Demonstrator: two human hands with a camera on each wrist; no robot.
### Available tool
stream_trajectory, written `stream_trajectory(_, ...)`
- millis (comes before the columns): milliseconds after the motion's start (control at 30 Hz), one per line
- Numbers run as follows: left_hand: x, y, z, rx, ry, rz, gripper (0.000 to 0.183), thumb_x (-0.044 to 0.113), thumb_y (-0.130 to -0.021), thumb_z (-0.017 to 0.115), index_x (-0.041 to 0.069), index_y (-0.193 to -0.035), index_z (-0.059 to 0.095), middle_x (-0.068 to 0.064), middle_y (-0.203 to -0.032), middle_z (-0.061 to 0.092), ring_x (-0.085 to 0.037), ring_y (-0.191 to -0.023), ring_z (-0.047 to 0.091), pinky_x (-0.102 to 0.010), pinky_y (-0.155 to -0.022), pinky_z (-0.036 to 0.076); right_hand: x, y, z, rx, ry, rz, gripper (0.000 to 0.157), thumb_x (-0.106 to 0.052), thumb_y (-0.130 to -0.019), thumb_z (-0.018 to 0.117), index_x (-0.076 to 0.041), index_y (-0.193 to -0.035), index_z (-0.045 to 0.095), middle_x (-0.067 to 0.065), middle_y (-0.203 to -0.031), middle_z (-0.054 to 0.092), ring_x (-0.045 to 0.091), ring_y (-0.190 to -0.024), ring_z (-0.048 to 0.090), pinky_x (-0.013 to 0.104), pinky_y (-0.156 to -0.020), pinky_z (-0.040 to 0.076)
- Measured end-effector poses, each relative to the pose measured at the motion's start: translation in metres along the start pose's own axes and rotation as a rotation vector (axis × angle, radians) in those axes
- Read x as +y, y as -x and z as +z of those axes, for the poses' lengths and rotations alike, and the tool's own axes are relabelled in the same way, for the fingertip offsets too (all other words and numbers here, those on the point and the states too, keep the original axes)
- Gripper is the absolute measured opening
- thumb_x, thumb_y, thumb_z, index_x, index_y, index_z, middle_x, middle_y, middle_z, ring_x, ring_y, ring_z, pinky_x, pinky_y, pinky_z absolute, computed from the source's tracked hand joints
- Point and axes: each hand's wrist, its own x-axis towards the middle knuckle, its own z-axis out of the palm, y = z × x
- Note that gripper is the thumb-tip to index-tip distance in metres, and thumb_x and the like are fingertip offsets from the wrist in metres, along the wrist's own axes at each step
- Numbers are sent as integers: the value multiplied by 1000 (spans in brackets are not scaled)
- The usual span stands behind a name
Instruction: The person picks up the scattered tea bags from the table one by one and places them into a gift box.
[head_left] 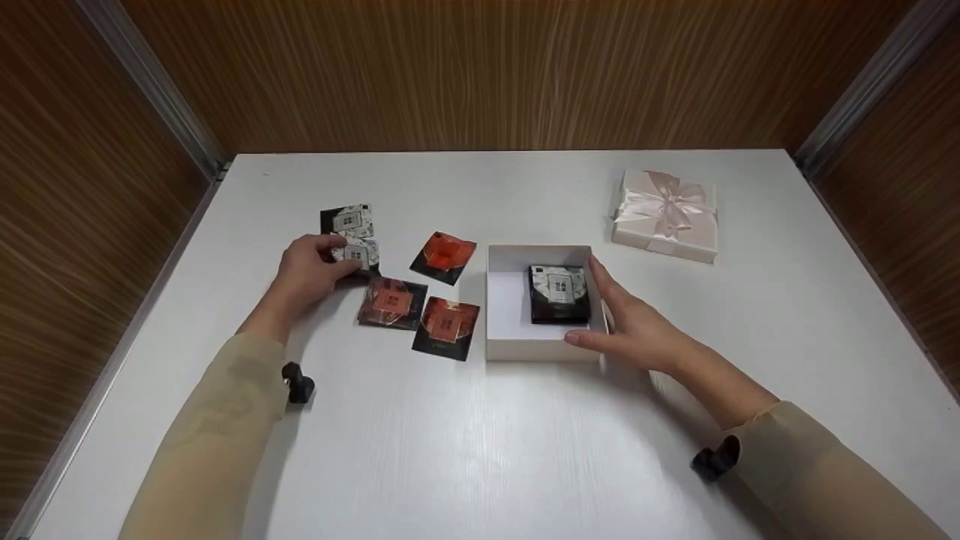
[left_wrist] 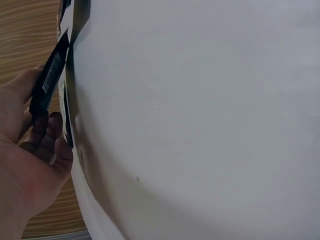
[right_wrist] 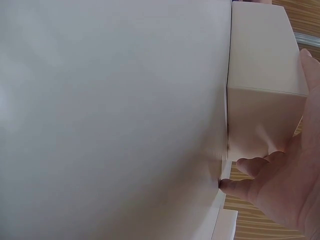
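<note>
1. White, open-topped square box [head_left: 517, 350] stands on the pale worktop [head_left: 480, 450], a dark stack of flat packets [head_left: 559, 307] in its right half.
2. Left of the box, a person's left hand [head_left: 304, 264] pinches a flat white-and-black square packet [head_left: 360, 255]; a matching white-and-black packet [head_left: 347, 219] lies just beyond it.
3. Three flat red-and-black square packets [head_left: 446, 330] lie between the left hand and the box.
4. At the box's right side, the right hand [head_left: 641, 334] spreads unclenched, thumb at the near rim, fingers along the wall.
5. Beyond the box, to its right, sits a cream square lid-like piece tied with pink ribbon [head_left: 667, 217].
6. The pinched packet looks light, thin and bendable, its sheen perhaps slippery; opposite edges seem the safest hold, with little squeeze.
</note>
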Motion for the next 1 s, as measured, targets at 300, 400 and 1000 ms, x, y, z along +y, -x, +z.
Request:
stream_trajectory(300,17,5,-8,83,24,36,47,18,-102,72,2,-145,64,-18,-128,58,-29,-116,52,-41,-101,43,-1,0,0,-5,-6,14,121,-63,-93,74,-21,-171,-8,18,-175,10,43,-157,22,60,-125,22)
stream_trajectory(400,25,6,-7,123,18,68,45,18,-101,73,3,-143,66,-17,-123,60,-28,-113,53,-41,-97,43,-1,-1,0,-11,-4,23,121,-64,-93,74,-23,-171,-9,17,-176,9,42,-158,21,59,-125,22)
stream_trajectory(1000,89,23,25,110,130,232,46,21,-98,78,14,-143,70,-5,-126,65,-23,-111,54,-30,-86,47,0,-1,0,-21,-1,44,122,-67,-92,73,-24,-171,-9,17,-176,10,43,-158,21,59,-125,22)
